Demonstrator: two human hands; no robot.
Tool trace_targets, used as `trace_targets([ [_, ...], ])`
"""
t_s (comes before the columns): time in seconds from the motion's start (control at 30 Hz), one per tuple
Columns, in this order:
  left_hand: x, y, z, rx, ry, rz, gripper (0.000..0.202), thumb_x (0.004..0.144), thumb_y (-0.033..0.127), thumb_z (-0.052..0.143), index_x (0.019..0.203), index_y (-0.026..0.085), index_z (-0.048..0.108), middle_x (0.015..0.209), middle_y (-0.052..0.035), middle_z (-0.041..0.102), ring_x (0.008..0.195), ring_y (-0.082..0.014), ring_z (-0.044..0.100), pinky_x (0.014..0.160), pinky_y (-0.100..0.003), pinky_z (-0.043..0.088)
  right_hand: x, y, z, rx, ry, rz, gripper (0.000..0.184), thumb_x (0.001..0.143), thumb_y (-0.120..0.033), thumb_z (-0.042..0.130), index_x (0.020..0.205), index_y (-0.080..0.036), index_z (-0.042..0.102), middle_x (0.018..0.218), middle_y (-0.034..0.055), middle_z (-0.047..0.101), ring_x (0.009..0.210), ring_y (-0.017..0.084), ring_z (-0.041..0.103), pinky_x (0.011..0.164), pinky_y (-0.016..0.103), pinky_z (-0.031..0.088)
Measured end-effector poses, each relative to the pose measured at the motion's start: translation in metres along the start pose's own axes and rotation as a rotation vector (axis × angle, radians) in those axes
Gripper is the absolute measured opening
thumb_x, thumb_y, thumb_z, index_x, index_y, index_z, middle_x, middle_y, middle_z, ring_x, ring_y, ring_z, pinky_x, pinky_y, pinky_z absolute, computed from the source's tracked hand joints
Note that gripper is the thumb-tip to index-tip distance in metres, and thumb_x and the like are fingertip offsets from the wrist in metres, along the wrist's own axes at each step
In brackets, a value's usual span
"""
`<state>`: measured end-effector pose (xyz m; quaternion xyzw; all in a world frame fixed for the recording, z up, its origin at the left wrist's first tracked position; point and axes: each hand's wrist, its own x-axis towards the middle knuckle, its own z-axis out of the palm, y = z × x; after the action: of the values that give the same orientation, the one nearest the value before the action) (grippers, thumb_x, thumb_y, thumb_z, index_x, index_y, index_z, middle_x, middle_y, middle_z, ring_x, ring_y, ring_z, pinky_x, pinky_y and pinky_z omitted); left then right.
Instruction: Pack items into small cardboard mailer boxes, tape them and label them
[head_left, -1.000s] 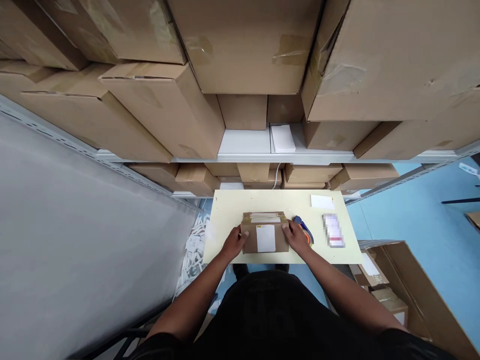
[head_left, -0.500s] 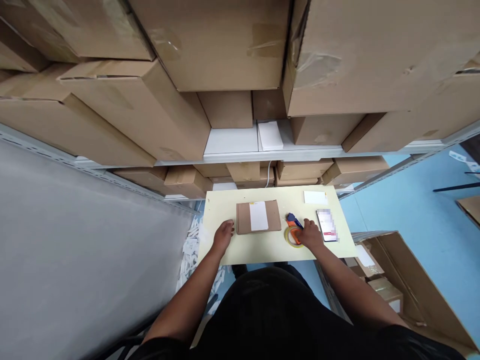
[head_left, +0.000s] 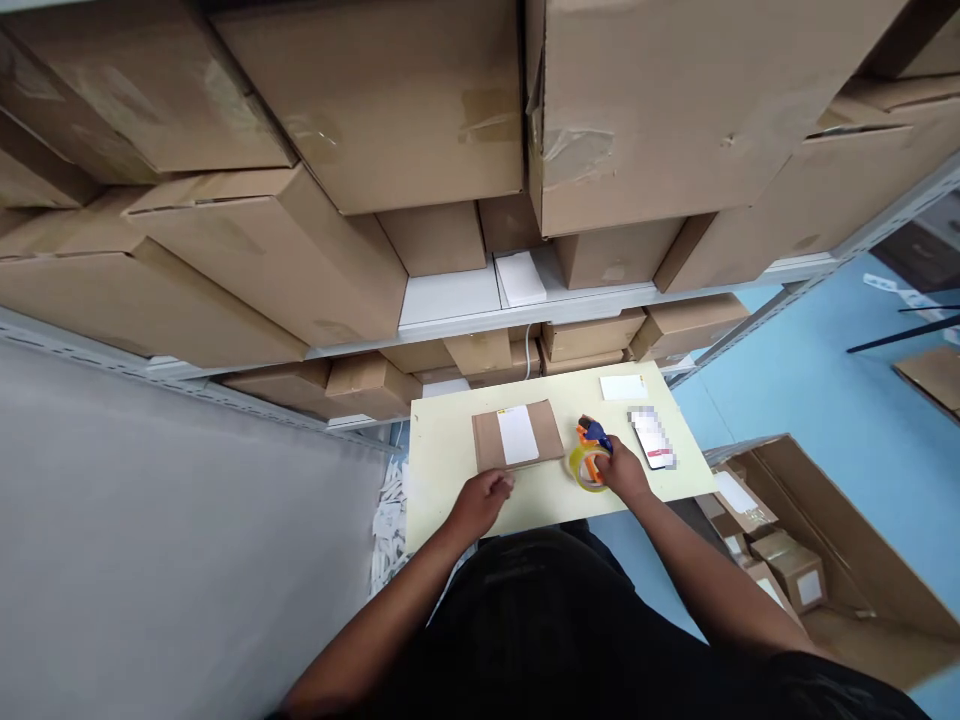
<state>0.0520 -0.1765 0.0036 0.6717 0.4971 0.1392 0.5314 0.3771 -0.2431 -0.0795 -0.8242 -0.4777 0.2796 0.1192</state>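
On the pale tabletop (head_left: pixel 450 500) lies a flat brown cardboard box (head_left: pixel 551 440) with a white label (head_left: pixel 517 435) on its top face. My left hand (head_left: pixel 481 502) is just in front of the box's near edge, its fingers curled in with nothing visible in them; whether it touches the box I cannot tell. My right hand (head_left: pixel 626 470) grips an orange and blue tape dispenser (head_left: pixel 595 432), which carries a roll of clear yellowish tape (head_left: pixel 577 465). The dispenser is to the right of the box and apart from it.
A phone (head_left: pixel 651 440) and a white label stack or slip (head_left: pixel 622 387) lie at the table's right. Shelves of cardboard boxes (head_left: pixel 390 110) rise behind. A large open carton (head_left: pixel 862 530) holding labelled parcels (head_left: pixel 795 570) stands right. Paper scraps (head_left: pixel 388 520) cover the floor at left.
My left hand has moved right, from beside the box to its near edge, and its fingers have curled. My right hand has turned the tape dispenser and seems to have raised it slightly. The view has tilted.
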Motion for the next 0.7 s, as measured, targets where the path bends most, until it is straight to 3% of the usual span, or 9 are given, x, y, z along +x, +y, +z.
trace_targets([
  [0.13, 0.022, 0.04, 0.012, -0.255, -0.317, -0.239, 0.056, 0.091, 0.07, 0.045, 0.081, 0.019, 0.064, 0.079, -0.0084, 0.072, 0.069, -0.0214, 0.068, 0.059, -0.031, 0.049, -0.057, -0.029, -0.001, 0.061, 0.197, -0.087, 0.059, 0.089, -0.028, 0.051, 0.148, -0.018, 0.046, 0.133, 0.0141, 0.065, 0.119, 0.032, 0.062, 0.101, 0.041, 0.05],
  [0.23, 0.03, 0.057, 0.024, -0.338, -0.443, -0.258, 0.062, 0.087, 0.076, 0.048, 0.082, 0.017, 0.064, 0.077, -0.008, 0.07, 0.063, -0.0176, 0.064, 0.054, -0.027, 0.044, -0.092, -0.049, 0.003, 0.028, 0.309, -0.165, 0.067, 0.089, -0.027, 0.051, 0.154, -0.017, 0.039, 0.142, 0.0159, 0.059, 0.13, 0.034, 0.055, 0.111, 0.048, 0.045],
  [0.37, 0.028, 0.061, 0.04, -0.438, -0.497, -0.183, 0.051, 0.082, 0.068, 0.06, 0.077, 0.018, 0.059, 0.068, -0.0026, 0.064, 0.057, -0.013, 0.057, 0.054, -0.026, 0.044, -0.127, -0.06, 0.012, 0.038, 0.418, -0.238, 0.066, 0.089, -0.026, 0.053, 0.153, -0.017, 0.04, 0.134, 0.0171, 0.061, 0.122, 0.034, 0.058, 0.109, 0.054, 0.048],
  [0.5, 0.026, 0.056, 0.06, -0.468, -0.539, -0.219, 0.039, 0.079, 0.056, 0.063, 0.072, 0.018, 0.057, 0.063, -0.0004, 0.06, 0.054, -0.0121, 0.055, 0.055, -0.026, 0.044, -0.148, -0.05, 0.021, 0.155, 0.405, -0.193, 0.063, 0.085, -0.021, 0.053, 0.148, -0.019, 0.044, 0.13, 0.0142, 0.06, 0.119, 0.031, 0.06, 0.106, 0.05, 0.051],
  [0.7, 0.041, 0.059, 0.094, -0.343, -0.415, -0.221, 0.041, 0.083, 0.057, 0.059, 0.068, 0.019, 0.056, 0.057, 0.0029, 0.053, 0.051, -0.0113, 0.049, 0.054, -0.026, 0.04, -0.136, -0.014, 0.021, 0.532, 0.272, -0.101, 0.064, 0.074, -0.019, 0.057, 0.138, -0.022, 0.05, 0.131, 0.0113, 0.06, 0.122, 0.029, 0.059, 0.107, 0.047, 0.048],
])
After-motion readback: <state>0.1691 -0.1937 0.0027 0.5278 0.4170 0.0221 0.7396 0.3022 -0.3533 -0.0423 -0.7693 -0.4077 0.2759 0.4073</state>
